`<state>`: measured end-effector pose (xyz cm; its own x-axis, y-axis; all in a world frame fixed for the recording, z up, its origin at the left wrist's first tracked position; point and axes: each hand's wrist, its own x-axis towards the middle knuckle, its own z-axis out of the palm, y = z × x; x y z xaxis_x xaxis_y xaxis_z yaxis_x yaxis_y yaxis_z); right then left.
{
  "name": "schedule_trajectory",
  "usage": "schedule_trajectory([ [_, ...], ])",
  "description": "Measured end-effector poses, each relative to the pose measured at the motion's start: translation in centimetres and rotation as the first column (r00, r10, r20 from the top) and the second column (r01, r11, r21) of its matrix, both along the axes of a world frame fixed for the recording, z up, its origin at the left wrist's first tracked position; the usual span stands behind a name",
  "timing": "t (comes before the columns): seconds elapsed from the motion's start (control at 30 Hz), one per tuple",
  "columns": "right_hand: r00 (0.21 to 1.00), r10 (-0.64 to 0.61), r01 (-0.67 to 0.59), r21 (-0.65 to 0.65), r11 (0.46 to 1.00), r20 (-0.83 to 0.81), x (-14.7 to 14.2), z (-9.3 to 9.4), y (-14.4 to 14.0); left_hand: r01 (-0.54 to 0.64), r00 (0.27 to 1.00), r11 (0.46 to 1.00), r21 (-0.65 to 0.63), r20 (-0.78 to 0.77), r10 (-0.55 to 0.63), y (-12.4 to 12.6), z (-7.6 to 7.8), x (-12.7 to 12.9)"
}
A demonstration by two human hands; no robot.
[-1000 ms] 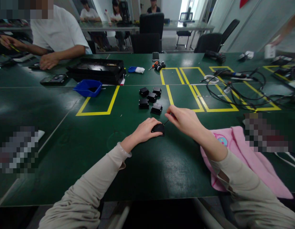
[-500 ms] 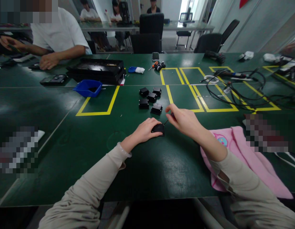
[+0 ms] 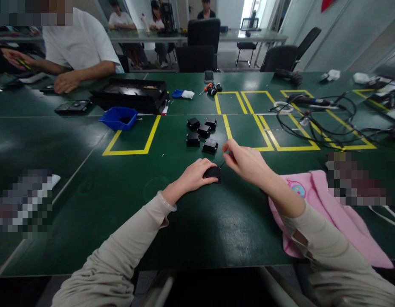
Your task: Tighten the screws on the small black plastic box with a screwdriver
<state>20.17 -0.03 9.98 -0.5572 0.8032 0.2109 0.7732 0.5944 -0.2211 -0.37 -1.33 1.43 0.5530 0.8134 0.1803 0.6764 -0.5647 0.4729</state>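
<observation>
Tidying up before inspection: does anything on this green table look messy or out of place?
The black cables sprawl in a tangle across the yellow-taped boxes on the right. A pink cloth lies crumpled at the table's near edge. The small black boxes sit clustered loosely.

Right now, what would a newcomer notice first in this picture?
Front and centre, the left hand presses a small black box onto the green table, while the right hand pokes a thin tool at it. Behind lie five similar black boxes; a pink cloth lies right.
</observation>
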Motion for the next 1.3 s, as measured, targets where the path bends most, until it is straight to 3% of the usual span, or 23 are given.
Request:
schedule_trajectory([
  [1.3,0.999,0.013,-0.014,-0.036,0.999,-0.038,0.16,-0.05,0.22,-0.002,1.0,1.0,-0.005,0.0,0.002,0.05,-0.15,-0.07],
])
